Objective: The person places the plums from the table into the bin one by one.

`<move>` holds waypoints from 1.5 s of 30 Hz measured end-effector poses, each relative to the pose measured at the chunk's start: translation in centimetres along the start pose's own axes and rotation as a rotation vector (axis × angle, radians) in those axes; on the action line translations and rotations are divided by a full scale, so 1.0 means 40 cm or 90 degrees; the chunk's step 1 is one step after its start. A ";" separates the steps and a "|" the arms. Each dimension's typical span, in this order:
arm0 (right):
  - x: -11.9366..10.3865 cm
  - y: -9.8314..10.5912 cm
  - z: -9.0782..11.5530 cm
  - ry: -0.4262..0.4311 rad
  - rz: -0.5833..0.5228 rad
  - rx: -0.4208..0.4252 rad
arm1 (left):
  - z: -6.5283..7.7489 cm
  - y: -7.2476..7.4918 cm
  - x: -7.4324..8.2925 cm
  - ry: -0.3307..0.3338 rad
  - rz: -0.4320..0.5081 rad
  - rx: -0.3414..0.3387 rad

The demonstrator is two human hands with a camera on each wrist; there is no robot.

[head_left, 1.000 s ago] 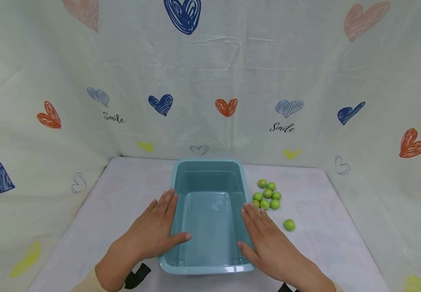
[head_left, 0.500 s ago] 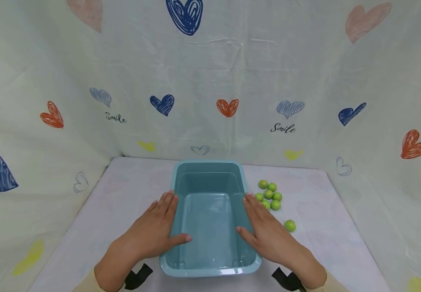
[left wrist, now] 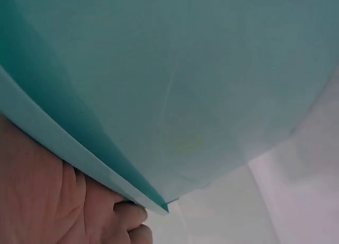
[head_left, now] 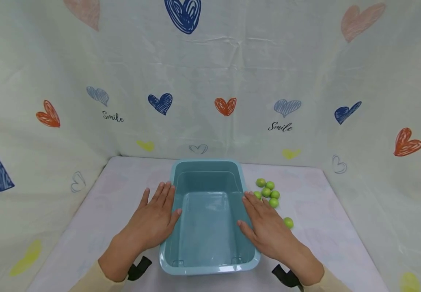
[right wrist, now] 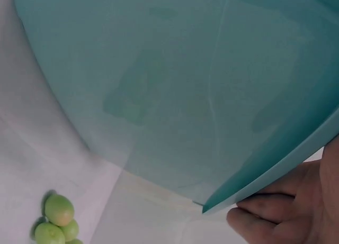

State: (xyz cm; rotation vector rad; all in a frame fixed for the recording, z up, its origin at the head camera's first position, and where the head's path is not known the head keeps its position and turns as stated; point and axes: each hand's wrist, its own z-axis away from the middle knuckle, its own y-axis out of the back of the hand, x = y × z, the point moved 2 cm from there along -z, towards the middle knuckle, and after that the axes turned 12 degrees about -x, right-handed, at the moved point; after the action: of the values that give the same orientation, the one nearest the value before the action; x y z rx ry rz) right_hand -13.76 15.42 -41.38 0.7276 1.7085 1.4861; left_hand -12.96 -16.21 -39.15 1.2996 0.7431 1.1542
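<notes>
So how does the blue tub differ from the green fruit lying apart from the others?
The tub is blue; the lone fruit is green. The tub is big and box-shaped; the fruit is small and round. The tub is between the left hand and right hand; the fruit lies outside them. Both are near the right hand.

A makeshift tabletop booth: heart-printed sheeting (head_left: 195, 61) hangs around a pale table (head_left: 316, 202).

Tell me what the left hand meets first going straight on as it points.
Likely the blue basin, at its left rim: in the head view, the left hand slants toward it. Depth is unclear, so it might ride over the rim instead.
</notes>
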 end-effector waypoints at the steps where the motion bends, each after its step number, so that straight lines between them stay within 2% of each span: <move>1: 0.004 0.000 0.000 -0.001 0.000 0.008 | 0.000 -0.001 -0.001 -0.002 0.001 0.002; 5: 0.057 -0.005 0.000 -0.026 -0.020 0.060 | 0.000 -0.008 -0.002 -0.011 0.016 0.008; 8: 0.139 -0.026 0.008 -0.087 -0.032 0.117 | -0.001 -0.014 -0.003 -0.018 0.023 0.017; 11: 0.239 -0.059 0.034 -0.161 -0.021 0.147 | -0.001 -0.016 -0.003 -0.024 0.022 0.023; 14: 0.327 -0.097 0.074 -0.215 0.004 0.136 | -0.001 -0.016 -0.004 -0.024 0.022 0.023; 18: 0.393 -0.135 0.119 -0.228 0.029 0.110 | -0.001 -0.018 -0.007 -0.020 0.022 0.024; 22: 0.415 -0.161 0.136 -0.194 0.055 0.095 | -0.003 -0.023 -0.011 -0.018 0.026 0.033; 28: 0.424 -0.197 0.136 -0.134 0.107 0.075 | -0.006 -0.028 -0.012 -0.022 0.042 0.035; 39: 0.424 -0.215 0.122 -0.151 0.143 0.021 | -0.008 -0.026 -0.007 -0.024 0.045 0.038; 45: 0.446 -0.198 0.107 -0.147 0.159 0.056 | -0.004 -0.022 -0.008 -0.026 0.045 0.037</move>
State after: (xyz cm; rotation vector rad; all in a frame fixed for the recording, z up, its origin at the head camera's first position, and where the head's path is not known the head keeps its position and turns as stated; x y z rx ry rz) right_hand -19.81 30.97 -52.37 1.1487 1.5578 1.4328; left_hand -12.99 -16.34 -40.10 1.4041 0.7104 1.1661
